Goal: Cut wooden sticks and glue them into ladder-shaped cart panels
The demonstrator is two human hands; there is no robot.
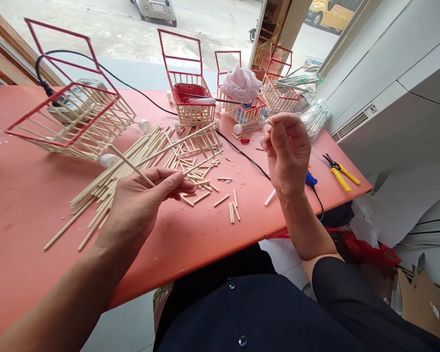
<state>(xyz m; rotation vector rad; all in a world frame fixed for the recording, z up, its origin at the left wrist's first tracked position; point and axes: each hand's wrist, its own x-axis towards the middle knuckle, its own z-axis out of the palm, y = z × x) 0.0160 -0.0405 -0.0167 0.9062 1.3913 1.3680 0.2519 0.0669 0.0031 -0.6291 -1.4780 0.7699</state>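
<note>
My left hand (146, 195) hovers over the salmon-coloured table (22, 195) and pinches a long bamboo stick (130, 165) that slants up to the left. My right hand (288, 149) is raised above the table's right part, fingers curled, pinching a short stick piece (270, 122) at its fingertips. Between the hands lies a heap of long bamboo sticks (124, 168), a flat ladder-like stick frame (200, 142) and several short cut pieces (232, 208).
A stick cart with a red frame (73, 117) lies tipped at the left. Three smaller carts (190, 93) stand along the back edge. A black cable (242, 154) crosses the table. Yellow-handled cutters (339, 171) lie at the right edge. Cardboard and paper are on the floor at the right.
</note>
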